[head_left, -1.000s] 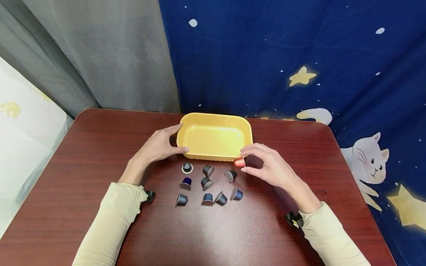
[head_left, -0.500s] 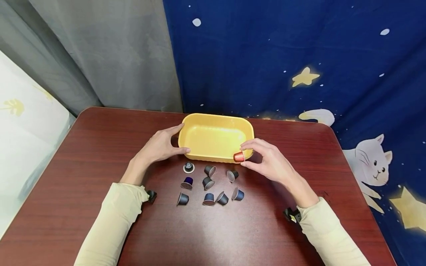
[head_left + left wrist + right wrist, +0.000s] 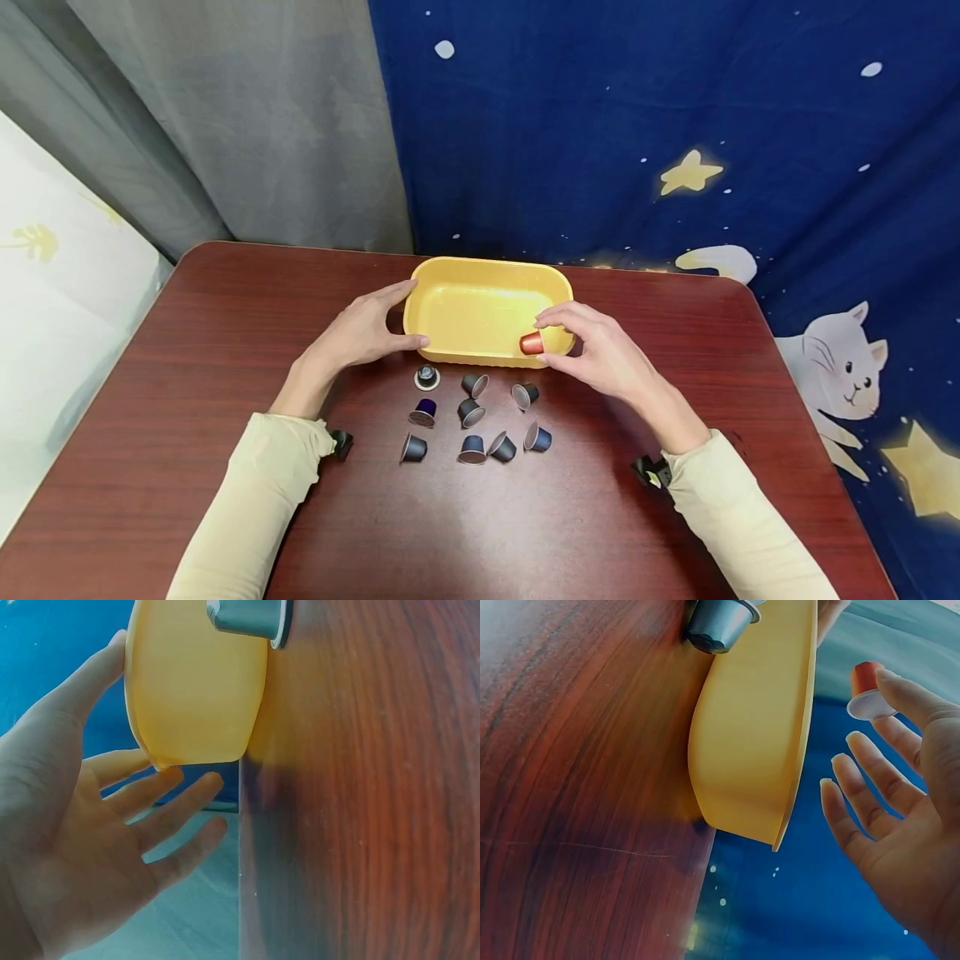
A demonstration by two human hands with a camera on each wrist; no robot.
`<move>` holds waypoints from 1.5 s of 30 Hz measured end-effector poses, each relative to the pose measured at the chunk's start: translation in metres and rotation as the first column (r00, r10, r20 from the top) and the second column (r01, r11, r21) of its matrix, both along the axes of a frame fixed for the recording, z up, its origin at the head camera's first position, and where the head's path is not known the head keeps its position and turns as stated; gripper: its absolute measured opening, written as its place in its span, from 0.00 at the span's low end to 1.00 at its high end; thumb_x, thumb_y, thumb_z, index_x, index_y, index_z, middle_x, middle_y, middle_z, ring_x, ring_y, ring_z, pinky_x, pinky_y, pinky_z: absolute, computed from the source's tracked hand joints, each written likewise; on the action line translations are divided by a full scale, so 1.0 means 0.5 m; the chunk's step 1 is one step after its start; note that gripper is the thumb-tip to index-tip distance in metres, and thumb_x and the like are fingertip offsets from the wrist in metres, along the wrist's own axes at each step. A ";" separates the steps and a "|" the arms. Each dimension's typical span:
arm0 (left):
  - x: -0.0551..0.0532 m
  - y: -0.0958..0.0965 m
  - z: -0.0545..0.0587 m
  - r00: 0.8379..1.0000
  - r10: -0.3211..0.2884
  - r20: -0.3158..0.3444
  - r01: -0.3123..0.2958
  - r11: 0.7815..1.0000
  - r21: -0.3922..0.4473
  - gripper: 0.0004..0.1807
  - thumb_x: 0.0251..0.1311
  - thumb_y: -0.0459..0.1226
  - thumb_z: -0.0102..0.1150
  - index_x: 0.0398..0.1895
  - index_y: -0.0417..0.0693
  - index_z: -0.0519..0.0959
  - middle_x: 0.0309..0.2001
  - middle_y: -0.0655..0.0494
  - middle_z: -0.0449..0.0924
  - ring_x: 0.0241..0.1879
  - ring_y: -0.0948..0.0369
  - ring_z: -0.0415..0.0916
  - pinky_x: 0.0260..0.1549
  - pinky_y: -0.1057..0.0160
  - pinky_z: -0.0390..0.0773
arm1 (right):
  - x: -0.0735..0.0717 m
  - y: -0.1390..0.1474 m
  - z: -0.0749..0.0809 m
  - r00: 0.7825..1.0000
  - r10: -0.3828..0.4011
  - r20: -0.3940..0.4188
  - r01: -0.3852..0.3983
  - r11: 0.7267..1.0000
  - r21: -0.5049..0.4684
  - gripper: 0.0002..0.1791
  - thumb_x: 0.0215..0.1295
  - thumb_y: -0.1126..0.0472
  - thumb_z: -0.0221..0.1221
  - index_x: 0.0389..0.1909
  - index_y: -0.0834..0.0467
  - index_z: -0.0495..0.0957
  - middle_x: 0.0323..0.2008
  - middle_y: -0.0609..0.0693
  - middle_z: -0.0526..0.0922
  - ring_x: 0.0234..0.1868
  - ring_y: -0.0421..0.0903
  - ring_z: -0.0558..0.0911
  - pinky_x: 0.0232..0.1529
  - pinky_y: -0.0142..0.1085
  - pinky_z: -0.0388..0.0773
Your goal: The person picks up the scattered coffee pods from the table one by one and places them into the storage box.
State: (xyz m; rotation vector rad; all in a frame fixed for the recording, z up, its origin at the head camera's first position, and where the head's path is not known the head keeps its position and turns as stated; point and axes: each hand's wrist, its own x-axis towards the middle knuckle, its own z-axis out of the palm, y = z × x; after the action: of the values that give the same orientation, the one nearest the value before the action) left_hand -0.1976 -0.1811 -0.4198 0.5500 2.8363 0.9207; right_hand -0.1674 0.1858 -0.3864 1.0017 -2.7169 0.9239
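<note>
My right hand [image 3: 600, 350] pinches one red capsule [image 3: 532, 343] between thumb and index finger; the remaining fingers [image 3: 881, 771] are extended, spread and clear of it. The red capsule is held above the near right corner of the yellow tray [image 3: 480, 323], tilted, with its narrow end pointing left and its pale lid facing right. My left hand [image 3: 360, 329] is spread wide around the left end of the yellow tray, grasping no capsule: the thumb contacts the near corner of the rim, and the index finger lies at the far corner. I cannot tell how firmly it bears. The yellow tray sits upright on the table [image 3: 570, 533], close to the far edge. Nine other capsules form a loose group on the near side of the yellow tray. Of these, the black capsule [image 3: 427, 377] at the far left stands rim-down; directly nearer is the purple capsule [image 3: 424, 408]. The blue curtain [image 3: 525, 125] hangs behind the table.
</note>
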 end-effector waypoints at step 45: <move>0.001 0.000 -0.003 0.999 -0.033 0.029 0.030 0.996 0.088 0.57 0.51 0.55 0.73 0.79 0.46 0.53 0.74 0.48 0.60 0.71 0.54 0.60 0.69 0.50 0.62 | -0.081 -0.060 -0.014 0.993 0.025 -0.113 -0.012 0.993 0.117 0.21 0.58 0.53 0.72 0.50 0.56 0.82 0.54 0.51 0.79 0.60 0.49 0.74 0.65 0.41 0.67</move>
State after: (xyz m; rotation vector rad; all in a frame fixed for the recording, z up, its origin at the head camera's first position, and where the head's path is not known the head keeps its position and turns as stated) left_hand -0.1973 -0.1811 -0.4212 0.5829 2.7629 1.0425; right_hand -0.2079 0.1557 -0.3933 1.0667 -2.6959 0.6956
